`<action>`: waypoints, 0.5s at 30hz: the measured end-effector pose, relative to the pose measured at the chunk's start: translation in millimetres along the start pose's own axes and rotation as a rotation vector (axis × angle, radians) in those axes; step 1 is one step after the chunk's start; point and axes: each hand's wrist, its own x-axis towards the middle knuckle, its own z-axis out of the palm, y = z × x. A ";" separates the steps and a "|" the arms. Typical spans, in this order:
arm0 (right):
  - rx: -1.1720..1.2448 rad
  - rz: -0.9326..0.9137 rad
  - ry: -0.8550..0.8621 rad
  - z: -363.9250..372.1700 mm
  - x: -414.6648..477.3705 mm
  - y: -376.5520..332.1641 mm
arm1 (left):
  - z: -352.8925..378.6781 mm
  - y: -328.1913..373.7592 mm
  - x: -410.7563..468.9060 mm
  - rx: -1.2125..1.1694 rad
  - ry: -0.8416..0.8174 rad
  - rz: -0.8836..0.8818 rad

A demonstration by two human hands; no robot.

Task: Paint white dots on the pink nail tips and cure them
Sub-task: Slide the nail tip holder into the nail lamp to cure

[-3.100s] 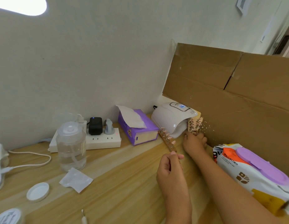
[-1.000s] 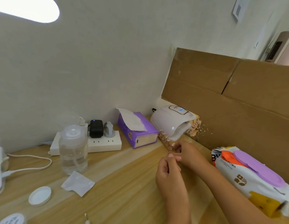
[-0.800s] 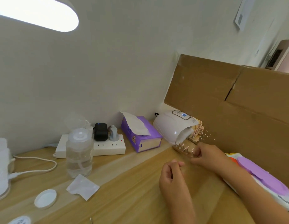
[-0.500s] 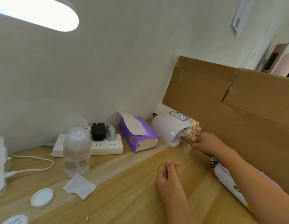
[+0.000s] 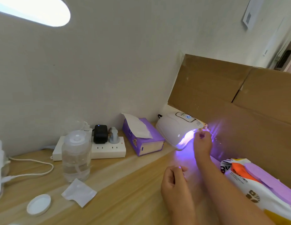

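Head view, lamp (image 5: 175, 129) glowing violet (display (image 5: 188, 117) lit), right hand (image 5: 202, 141) at its mouth, left hand (image 5: 173, 181) curled, holds unclear.

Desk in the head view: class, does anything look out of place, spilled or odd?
A white lid lies loose on the desk, on no container in view, beside a crumpled white packet. Nothing looks spilled. The curing lamp glows purple, as expected.

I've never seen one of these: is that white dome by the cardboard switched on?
On. The white dome spills purple light from its opening onto the table and cardboard, and its top display is lit.
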 end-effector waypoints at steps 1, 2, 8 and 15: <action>0.103 -0.053 0.069 -2.0 -3.1 -4.0 | -0.3 -0.3 -1.1 0.001 -0.006 0.001; 0.150 -0.131 0.087 -2.8 -3.0 -8.3 | -0.7 -0.5 -2.3 0.008 -0.011 0.004; -0.606 -0.403 -0.282 19.1 38.8 -37.7 | -1.9 0.8 -7.0 0.004 -0.032 0.001; -1.010 -0.637 -0.422 24.8 64.0 -49.2 | 0.6 -1.5 -4.6 -0.008 -0.048 0.007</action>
